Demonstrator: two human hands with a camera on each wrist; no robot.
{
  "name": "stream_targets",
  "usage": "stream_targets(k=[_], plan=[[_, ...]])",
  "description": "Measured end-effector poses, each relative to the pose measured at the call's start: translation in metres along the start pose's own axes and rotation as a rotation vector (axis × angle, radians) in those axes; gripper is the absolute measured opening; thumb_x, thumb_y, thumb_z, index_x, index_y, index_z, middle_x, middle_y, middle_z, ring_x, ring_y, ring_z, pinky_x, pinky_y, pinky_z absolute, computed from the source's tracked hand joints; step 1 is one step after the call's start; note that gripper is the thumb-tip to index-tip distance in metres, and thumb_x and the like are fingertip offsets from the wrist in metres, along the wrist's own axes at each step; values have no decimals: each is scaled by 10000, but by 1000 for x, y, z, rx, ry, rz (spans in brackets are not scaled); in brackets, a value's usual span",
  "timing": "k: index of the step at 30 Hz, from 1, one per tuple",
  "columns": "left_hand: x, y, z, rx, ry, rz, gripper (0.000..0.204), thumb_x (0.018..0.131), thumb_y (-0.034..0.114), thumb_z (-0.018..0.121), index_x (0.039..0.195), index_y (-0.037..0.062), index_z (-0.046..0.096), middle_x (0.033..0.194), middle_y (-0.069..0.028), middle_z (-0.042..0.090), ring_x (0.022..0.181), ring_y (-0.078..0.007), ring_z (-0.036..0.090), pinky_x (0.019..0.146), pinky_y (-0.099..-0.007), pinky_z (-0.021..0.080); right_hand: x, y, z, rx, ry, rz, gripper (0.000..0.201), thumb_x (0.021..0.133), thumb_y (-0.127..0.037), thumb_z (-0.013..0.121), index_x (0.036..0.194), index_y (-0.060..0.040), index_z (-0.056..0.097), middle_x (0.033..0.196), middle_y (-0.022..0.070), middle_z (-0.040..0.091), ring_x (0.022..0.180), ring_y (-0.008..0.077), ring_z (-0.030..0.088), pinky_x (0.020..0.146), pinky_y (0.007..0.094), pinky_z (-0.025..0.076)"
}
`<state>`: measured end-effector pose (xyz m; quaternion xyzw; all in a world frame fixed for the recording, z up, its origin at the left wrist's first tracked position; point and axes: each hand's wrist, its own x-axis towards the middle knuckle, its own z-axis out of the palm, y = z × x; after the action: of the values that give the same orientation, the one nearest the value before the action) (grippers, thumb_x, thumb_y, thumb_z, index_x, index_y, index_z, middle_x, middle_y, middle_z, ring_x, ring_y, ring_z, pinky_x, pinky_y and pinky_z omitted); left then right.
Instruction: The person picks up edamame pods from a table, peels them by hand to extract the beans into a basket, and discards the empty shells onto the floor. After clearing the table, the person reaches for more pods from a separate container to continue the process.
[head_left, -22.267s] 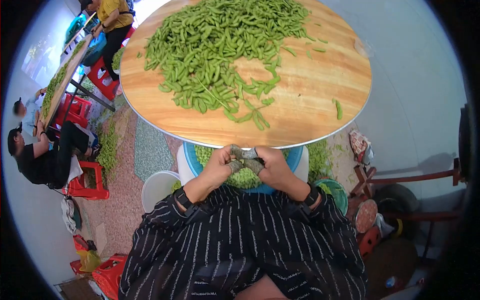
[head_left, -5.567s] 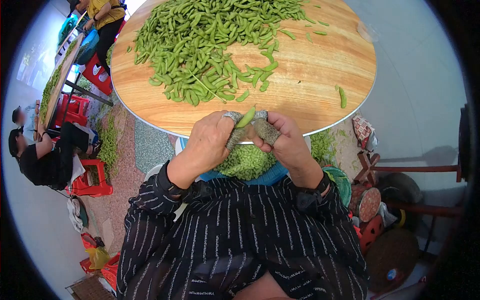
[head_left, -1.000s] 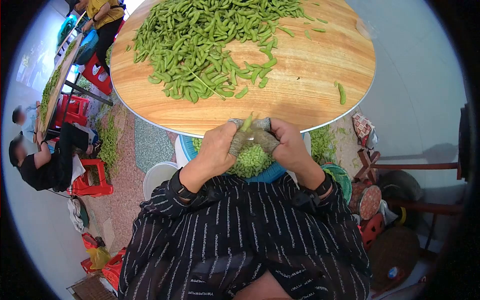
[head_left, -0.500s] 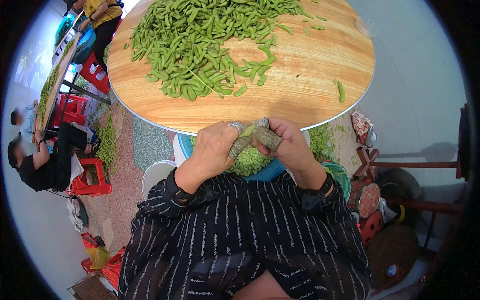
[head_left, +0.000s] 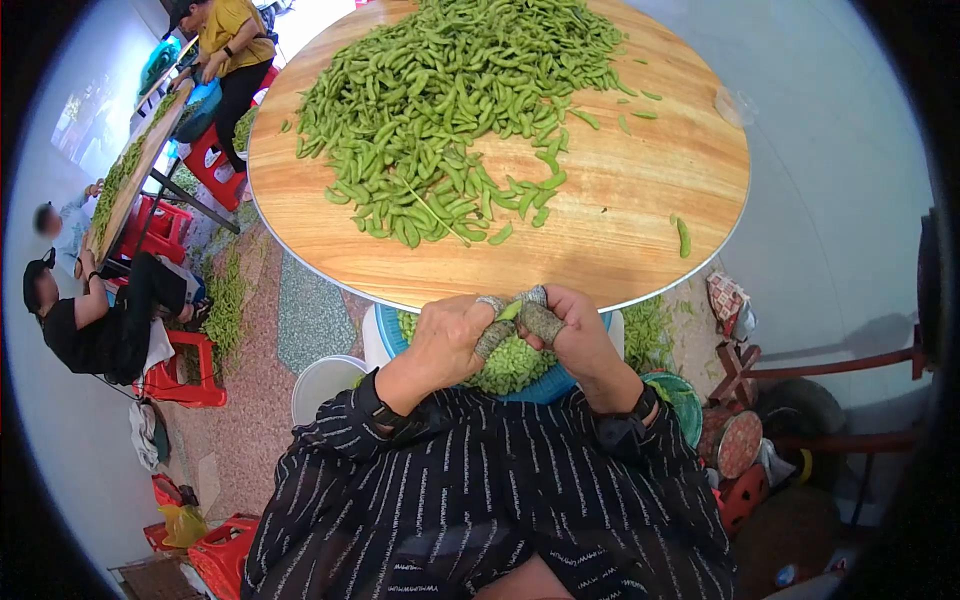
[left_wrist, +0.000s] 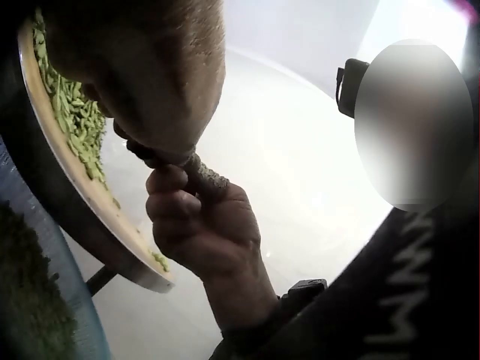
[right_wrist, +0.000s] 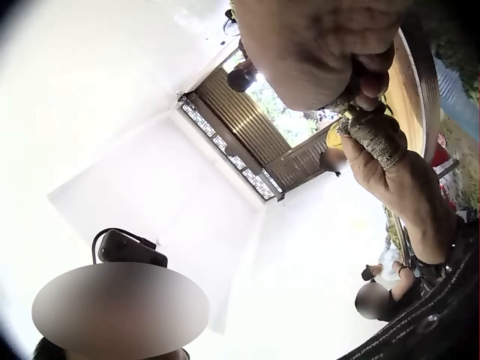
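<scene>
In the head view both hands meet over the near edge of the round wooden table, working on one green edamame pod (head_left: 511, 311). My left hand (head_left: 447, 338) pinches the pod between thumb and forefinger. From the other side, my right hand (head_left: 580, 338) grips it too. Grey wraps cover the thumb and forefinger of each hand. Beneath them, a blue basin (head_left: 388, 331) holds a heap of shelled green beans (head_left: 512, 366). A large pile of edamame pods (head_left: 430, 130) covers the far left of the tabletop (head_left: 640, 200). Both wrist views show the hands together, with the pod mostly hidden.
One pod (head_left: 683, 238) lies alone at the table's right. A white bucket (head_left: 325, 390) stands left of the basin, a green basket (head_left: 680, 405) to its right. Other people sit or stand by a long table (head_left: 135, 185) at left, near red stools (head_left: 183, 370).
The head view has shifted, so table and hands sit lower than half a second ago. The hands stay together on the pod. A pod cluster present 22 seconds ago has left the pile's near edge.
</scene>
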<state>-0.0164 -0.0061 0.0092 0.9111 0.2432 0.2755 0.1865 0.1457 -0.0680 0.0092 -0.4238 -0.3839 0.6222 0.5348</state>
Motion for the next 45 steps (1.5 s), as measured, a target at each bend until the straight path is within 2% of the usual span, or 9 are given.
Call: stream_targets(k=[5, 8, 10, 13, 16, 22, 32, 40, 45], plan=[[-5, -4, 9, -348, 17, -80, 197, 740, 158, 547, 894, 36, 527, 665, -148, 525, 615, -320, 526, 523, -354, 404, -1, 0, 4, -57, -14, -62, 125, 791, -51, 508, 900, -6, 550, 679, -23, 506, 573, 42, 420, 522, 180, 338], [-9, -5, 12, -622, 101, -87, 225, 813, 211, 496, 926, 18, 523, 634, -114, 527, 545, -241, 521, 499, -289, 390, 0, 7, 1, -88, -37, -106, 150, 795, -55, 505, 929, -3, 550, 679, -24, 505, 573, 43, 422, 523, 181, 343], [-12, -9, 12, -1056, -70, -410, 300, 861, 279, 435, 959, 8, 517, 591, -60, 504, 509, -129, 480, 485, -222, 353, -1, 10, 0, -94, -50, -122, 159, 797, -57, 504, 939, -1, 549, 678, -25, 505, 574, 43, 423, 523, 181, 345], [-9, -8, 11, -1324, -140, -567, 359, 875, 354, 395, 872, 15, 515, 563, -23, 480, 486, -71, 434, 450, -190, 328, 2, 6, -1, -110, -83, -154, 165, 799, -63, 501, 945, -5, 551, 675, -26, 503, 571, 41, 427, 519, 182, 351], [-7, -4, 9, -1350, -139, -720, 293, 876, 315, 401, 830, 36, 476, 507, -59, 450, 424, -134, 419, 401, -227, 312, -1, 7, -3, -74, -37, -69, 141, 807, -87, 508, 918, -13, 553, 673, -23, 507, 566, 39, 430, 514, 182, 353], [-3, 3, -5, -1524, -182, -674, 364, 867, 375, 396, 795, 23, 452, 523, -75, 485, 406, -130, 440, 382, -215, 347, -2, -6, 2, 165, -85, 17, 76, 797, -79, 515, 844, -26, 541, 673, -15, 517, 556, 38, 434, 506, 178, 347], [-6, -2, -7, -1292, -202, -608, 177, 850, 189, 448, 750, 45, 472, 559, -7, 463, 468, -79, 435, 430, -200, 343, 0, -12, 8, -104, -75, 18, 86, 801, -93, 519, 842, -22, 546, 625, -33, 481, 541, 30, 409, 497, 169, 325], [-8, -3, -8, -1295, -299, -629, 72, 788, 36, 448, 722, 34, 474, 547, -2, 433, 462, -77, 408, 423, -204, 319, -1, -16, 3, -581, -122, -157, 131, 811, -128, 517, 846, -2, 518, 712, -21, 531, 679, 59, 449, 596, 231, 387], [-6, -4, -10, -1282, -351, -565, 124, 817, 93, 456, 707, 39, 476, 548, -5, 433, 453, -75, 398, 413, -202, 306, 1, -11, -3, -396, -138, -44, 126, 819, -156, 502, 825, -33, 527, 690, -28, 512, 626, 43, 429, 561, 201, 363]])
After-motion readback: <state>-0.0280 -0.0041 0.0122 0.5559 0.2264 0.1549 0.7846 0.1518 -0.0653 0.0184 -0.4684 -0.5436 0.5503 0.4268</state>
